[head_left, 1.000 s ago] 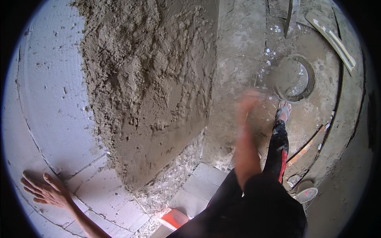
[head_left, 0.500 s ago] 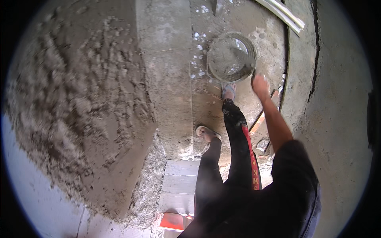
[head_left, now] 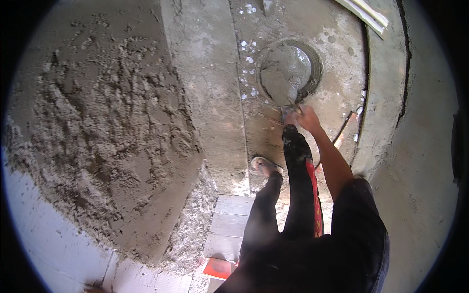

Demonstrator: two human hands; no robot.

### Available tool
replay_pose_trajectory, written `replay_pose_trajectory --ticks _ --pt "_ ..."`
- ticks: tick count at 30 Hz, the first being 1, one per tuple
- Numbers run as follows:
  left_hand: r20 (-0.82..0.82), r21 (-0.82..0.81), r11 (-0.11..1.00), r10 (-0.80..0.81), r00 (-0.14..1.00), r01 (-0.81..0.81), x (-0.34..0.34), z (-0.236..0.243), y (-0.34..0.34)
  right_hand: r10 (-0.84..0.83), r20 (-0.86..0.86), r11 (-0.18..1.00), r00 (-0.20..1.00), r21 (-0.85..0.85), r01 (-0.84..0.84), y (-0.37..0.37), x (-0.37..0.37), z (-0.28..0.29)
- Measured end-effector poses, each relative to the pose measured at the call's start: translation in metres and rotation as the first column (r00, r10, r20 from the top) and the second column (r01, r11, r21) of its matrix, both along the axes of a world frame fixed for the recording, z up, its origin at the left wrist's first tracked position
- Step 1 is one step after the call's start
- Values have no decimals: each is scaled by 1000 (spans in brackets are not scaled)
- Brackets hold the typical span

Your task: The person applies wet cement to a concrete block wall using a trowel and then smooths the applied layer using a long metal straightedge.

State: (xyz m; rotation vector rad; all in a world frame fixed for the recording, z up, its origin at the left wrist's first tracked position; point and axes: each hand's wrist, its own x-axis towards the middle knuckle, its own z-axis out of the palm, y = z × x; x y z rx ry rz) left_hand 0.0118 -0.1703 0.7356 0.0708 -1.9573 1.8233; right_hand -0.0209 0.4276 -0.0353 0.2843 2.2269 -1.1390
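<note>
My right hand (head_left: 307, 118) is closed around the handle of a trowel (head_left: 294, 101), just off the near rim of a round bucket (head_left: 317, 73). Wet grey mortar (head_left: 278, 73) lies in the bucket, with a shiny wet patch on its right side. The trowel's front end reaches over the rim to the mortar, and its blade is hard to make out. At the lower left edge a small brown shape (head_left: 94, 289) may be fingers of my left hand; too little of it shows to tell what they do.
Rough wet mortar (head_left: 112, 127) covers a broad surface on the left, beside a smooth concrete strip (head_left: 205, 88). My sandalled foot (head_left: 266, 165) stands near the bucket. A pale strip (head_left: 364, 14) lies far right, a thin dark bar (head_left: 344, 127) nearer. A red-orange piece (head_left: 217, 268) lies below pale blocks (head_left: 228, 219).
My right hand has moved left and nearer to me, from the bucket's right side to its near rim. The trowel shows more plainly now. The whole view has shifted slightly.
</note>
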Motion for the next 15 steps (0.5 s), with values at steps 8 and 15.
replay_pose_trajectory --ticks 8,15 --pt "-97 174 980 -85 992 101 -60 -44 28 -556 476 523 682 -437 732 -28 -12 48" --pt "49 175 971 -171 984 160 -79 -34 39 -829 -126 560 546 -147 816 -30 -46 83"
